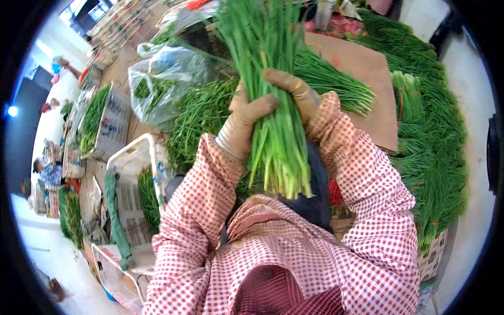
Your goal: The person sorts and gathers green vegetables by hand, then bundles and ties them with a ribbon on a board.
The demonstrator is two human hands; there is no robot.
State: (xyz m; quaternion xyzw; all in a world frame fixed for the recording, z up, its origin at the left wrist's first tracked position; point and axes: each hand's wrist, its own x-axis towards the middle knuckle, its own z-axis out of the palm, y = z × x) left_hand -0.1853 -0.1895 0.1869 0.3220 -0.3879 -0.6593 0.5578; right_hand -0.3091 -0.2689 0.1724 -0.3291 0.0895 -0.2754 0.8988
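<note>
Between my two gloved hands a thick bunch of garlic chives (pixel 278 131) stands lengthwise, green leaves pointing away and pale cut ends toward me. My left hand (pixel 245 118), in a tan glove, is wrapped round the bunch from the left with the thumb across its front. From the right, my right hand (pixel 296 92) closes on it a little higher up, its glove stained yellowish. Behind my right hand, another bundle of chives (pixel 346 84) lies on a brown cardboard sheet (pixel 375 118). Loose chives (pixel 202 113) are heaped beside my left hand.
Banded chive bundles (pixel 433 142) are piled along the right side. To the left are a clear plastic bag (pixel 173 71) of greens, a white crate (pixel 131 184) with a green cloth (pixel 112 218) over its edge, and another crate (pixel 113 113). A person (pixel 50 170) is in the far left background.
</note>
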